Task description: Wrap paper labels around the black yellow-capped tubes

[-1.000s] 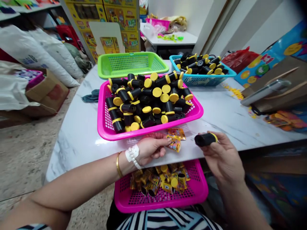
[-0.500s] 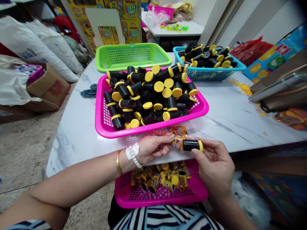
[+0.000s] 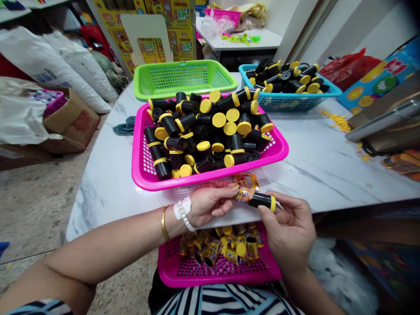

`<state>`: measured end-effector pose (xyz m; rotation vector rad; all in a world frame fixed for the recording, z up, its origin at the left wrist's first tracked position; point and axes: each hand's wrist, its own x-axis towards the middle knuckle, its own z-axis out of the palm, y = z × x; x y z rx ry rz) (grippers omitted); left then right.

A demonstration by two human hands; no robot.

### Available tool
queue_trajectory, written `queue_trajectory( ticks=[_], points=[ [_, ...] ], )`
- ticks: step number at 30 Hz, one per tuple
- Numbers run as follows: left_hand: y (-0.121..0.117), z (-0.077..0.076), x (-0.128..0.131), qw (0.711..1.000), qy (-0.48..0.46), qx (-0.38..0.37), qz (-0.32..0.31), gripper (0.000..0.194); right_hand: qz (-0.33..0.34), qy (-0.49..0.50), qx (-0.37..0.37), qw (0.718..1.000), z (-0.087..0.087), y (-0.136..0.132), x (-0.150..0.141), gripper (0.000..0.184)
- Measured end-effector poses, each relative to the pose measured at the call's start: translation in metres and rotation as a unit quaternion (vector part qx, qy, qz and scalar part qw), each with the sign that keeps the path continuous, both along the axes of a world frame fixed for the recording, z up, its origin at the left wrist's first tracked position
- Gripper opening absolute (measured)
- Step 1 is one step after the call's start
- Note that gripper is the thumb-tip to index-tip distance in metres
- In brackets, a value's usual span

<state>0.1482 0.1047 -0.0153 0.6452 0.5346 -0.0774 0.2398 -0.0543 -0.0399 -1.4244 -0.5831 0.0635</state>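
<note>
Between finger and thumb, my left hand point(image 3: 213, 202) pinches a printed orange plastic sleeve point(image 3: 244, 194). My right hand point(image 3: 288, 223) grips a black canister point(image 3: 260, 200) by its yellow-capped end. The canister's other end meets the sleeve's opening; how far it goes in I cannot tell. Another flat printed sleeve point(image 3: 251, 181) lies on the table just behind. Beyond my hands, a pink basket point(image 3: 210, 176) is heaped with plain black canisters with yellow caps. Below the table edge, a second pink basket point(image 3: 216, 280) holds several canisters in printed sleeves point(image 3: 213, 249).
A green basket point(image 3: 185, 78) and a blue basket point(image 3: 288, 101) of canisters stand at the back of the marble-patterned table point(image 3: 105, 175). Small yellow pieces point(image 3: 337, 120) and a brown box point(image 3: 380, 118) are on the right. White sacks point(image 3: 33, 61) lean at the left.
The canister and my right hand have shifted slightly left, closer to the sleeve, and the canister now tilts a little more. My left hand keeps its pinch. The camera view has shifted slightly.
</note>
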Motion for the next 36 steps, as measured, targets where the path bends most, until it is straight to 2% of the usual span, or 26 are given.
queue_trajectory(
  ticks=[3, 9, 16, 22, 26, 29, 33, 36],
  points=[
    [-0.002, 0.001, 0.0, 1.0, -0.014, 0.007, -0.013, 0.017, 0.011, 0.015, -0.001, 1.0, -0.002, 0.0, 0.0, 0.034],
    [-0.002, 0.002, -0.003, 0.998, -0.01, 0.028, -0.046, 0.019, -0.027, -0.001, 0.009, 1.0, -0.002, -0.003, 0.0, 0.034],
    [-0.001, -0.001, -0.002, 0.998, 0.01, 0.042, -0.052, 0.018, 0.037, 0.137, -0.002, 0.99, -0.002, -0.002, 0.005, 0.027],
    [0.001, 0.0, 0.0, 1.0, 0.017, 0.023, -0.006, 0.021, -0.027, 0.035, -0.015, 0.999, -0.002, 0.003, -0.005, 0.031],
    [0.001, -0.003, -0.001, 1.0, -0.002, 0.021, 0.01, 0.019, -0.017, -0.017, -0.011, 1.0, -0.001, 0.003, -0.009, 0.033],
    [-0.001, -0.003, -0.003, 0.999, -0.014, 0.034, 0.0, 0.021, 0.005, -0.018, 0.003, 1.0, -0.001, 0.003, -0.008, 0.034],
    [-0.004, -0.001, -0.005, 0.998, -0.022, 0.059, -0.005, 0.024, 0.054, 0.029, 0.015, 0.998, -0.003, 0.003, -0.003, 0.031],
    [-0.006, -0.002, -0.006, 0.997, -0.017, 0.075, -0.023, 0.029, 0.051, 0.035, -0.004, 0.998, -0.005, 0.0, 0.001, 0.031]
  ],
)
